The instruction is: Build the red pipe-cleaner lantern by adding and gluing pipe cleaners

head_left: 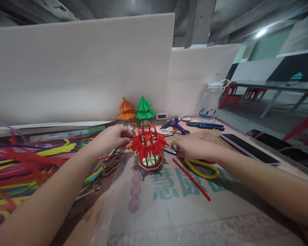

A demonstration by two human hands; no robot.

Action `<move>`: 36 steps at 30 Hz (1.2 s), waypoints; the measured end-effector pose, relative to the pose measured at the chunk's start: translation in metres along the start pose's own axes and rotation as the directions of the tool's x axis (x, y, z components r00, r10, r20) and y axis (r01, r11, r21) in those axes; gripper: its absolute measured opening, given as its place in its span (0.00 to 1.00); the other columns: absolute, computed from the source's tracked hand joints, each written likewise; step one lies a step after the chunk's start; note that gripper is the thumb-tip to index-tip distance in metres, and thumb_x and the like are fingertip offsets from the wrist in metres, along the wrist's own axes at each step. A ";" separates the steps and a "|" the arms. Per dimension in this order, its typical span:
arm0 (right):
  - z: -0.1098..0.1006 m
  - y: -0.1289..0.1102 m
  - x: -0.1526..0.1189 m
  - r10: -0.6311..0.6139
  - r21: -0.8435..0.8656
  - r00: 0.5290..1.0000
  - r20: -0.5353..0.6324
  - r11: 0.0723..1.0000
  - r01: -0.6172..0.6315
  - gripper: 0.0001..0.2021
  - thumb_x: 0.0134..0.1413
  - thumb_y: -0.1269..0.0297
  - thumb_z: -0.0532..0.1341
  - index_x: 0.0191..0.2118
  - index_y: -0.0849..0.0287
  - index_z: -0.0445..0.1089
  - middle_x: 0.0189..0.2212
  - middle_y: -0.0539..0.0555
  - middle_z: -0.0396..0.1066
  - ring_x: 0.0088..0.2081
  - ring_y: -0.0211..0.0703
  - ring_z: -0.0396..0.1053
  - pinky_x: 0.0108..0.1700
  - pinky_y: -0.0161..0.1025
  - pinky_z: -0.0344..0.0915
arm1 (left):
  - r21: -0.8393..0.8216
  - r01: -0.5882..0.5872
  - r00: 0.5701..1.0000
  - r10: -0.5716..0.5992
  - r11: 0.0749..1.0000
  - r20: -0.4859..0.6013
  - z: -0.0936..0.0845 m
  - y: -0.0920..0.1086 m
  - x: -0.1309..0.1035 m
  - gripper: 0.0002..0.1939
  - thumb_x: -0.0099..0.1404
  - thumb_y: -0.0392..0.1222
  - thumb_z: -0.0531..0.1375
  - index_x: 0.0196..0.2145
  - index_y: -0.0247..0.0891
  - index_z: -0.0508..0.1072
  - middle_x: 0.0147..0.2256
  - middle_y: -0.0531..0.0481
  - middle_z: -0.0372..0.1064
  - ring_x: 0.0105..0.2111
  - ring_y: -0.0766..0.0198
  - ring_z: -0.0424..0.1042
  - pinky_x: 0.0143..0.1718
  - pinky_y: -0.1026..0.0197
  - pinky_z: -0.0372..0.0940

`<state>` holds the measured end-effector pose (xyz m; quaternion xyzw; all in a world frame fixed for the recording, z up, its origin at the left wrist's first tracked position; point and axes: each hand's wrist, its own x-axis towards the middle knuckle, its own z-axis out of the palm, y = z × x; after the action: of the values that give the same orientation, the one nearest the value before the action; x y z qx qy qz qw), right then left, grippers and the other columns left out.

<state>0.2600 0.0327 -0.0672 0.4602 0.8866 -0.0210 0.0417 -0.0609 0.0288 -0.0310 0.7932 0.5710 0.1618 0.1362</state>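
A small red pagoda model made of pipe cleaners stands upright in the middle, with a fringed red roof, dark posts and a pale base. At its left edge is my left hand, fingers curled in against the roof fringe. To the right of the model, my right hand closes over the metal part of a pair of scissors; their yellow loop handle lies beneath my wrist. A loose red pipe cleaner lies on the sheet in front.
Orange and green pagoda models stand behind. Nearby are a blue glue gun, dark blue pliers, a phone and a water bottle. Many coloured pipe cleaners cover the left side. A white partition rises behind.
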 end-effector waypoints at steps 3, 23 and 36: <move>-0.002 0.008 0.005 0.039 0.001 0.998 0.049 0.999 -0.039 0.12 0.52 0.69 0.60 0.42 0.59 0.76 0.39 0.59 0.78 0.35 0.48 0.73 0.31 0.37 0.54 | 0.008 -0.018 1.000 0.018 1.000 0.016 0.000 0.001 -0.001 0.13 0.58 0.51 0.57 0.35 0.42 0.75 0.33 0.52 0.77 0.33 0.58 0.74 0.33 0.62 0.62; -0.018 -0.018 -0.013 -0.045 0.064 0.982 0.184 0.997 0.034 0.18 0.59 0.52 0.59 0.39 0.60 0.79 0.33 0.58 0.79 0.30 0.45 0.70 0.29 0.38 0.53 | 0.069 -0.001 0.994 0.008 0.998 -0.105 -0.002 0.007 -0.003 0.18 0.68 0.52 0.51 0.38 0.42 0.78 0.36 0.50 0.79 0.34 0.57 0.74 0.35 0.61 0.63; -0.007 -0.010 -0.003 -0.074 0.175 0.980 0.187 0.984 0.041 0.13 0.51 0.66 0.58 0.37 0.58 0.79 0.31 0.53 0.78 0.27 0.41 0.69 0.27 0.35 0.56 | 0.313 -0.148 0.927 0.241 0.938 -0.286 -0.010 0.062 -0.046 0.14 0.67 0.52 0.60 0.45 0.45 0.78 0.27 0.54 0.74 0.24 0.64 0.68 0.28 0.62 0.55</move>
<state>0.2528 0.0248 -0.0603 0.4319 0.8863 -0.1424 0.0873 -0.0246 -0.0340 -0.0018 0.8208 0.5205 0.2171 -0.0910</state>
